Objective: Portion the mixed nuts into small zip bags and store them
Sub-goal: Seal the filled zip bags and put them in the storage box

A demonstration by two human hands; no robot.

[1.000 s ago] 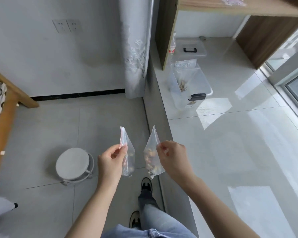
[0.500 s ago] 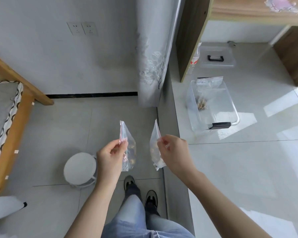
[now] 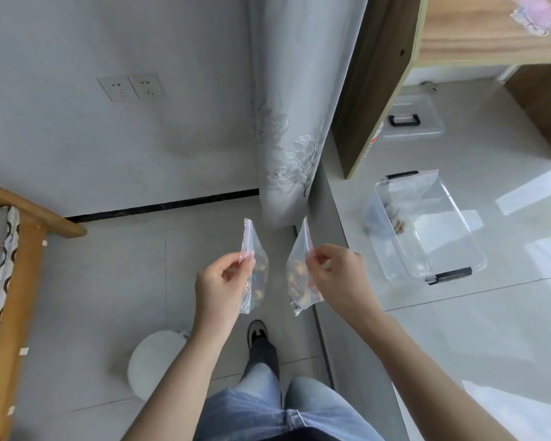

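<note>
Left hand (image 3: 218, 283): a small clear zip bag with a red seal strip, part-filled with mixed nuts (image 3: 255, 268), is pinched at its top edge between thumb and fingers and held hanging over the grey tiled floor (image 3: 109, 281).

Right hand (image 3: 337, 278): a second small clear zip bag of mixed nuts (image 3: 298, 275) is pinched likewise, apart from the first.

Clear rectangular plastic storage box with black clasps (image 3: 458, 249): set on the raised pale platform (image 3: 458, 329), a larger bag seen inside.

Round white stool (image 3: 155, 364): placed below the left forearm.

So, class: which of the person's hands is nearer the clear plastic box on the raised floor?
Right. The right hand, pinching a nut bag, is just left of the box; the left hand is farther left.
</note>
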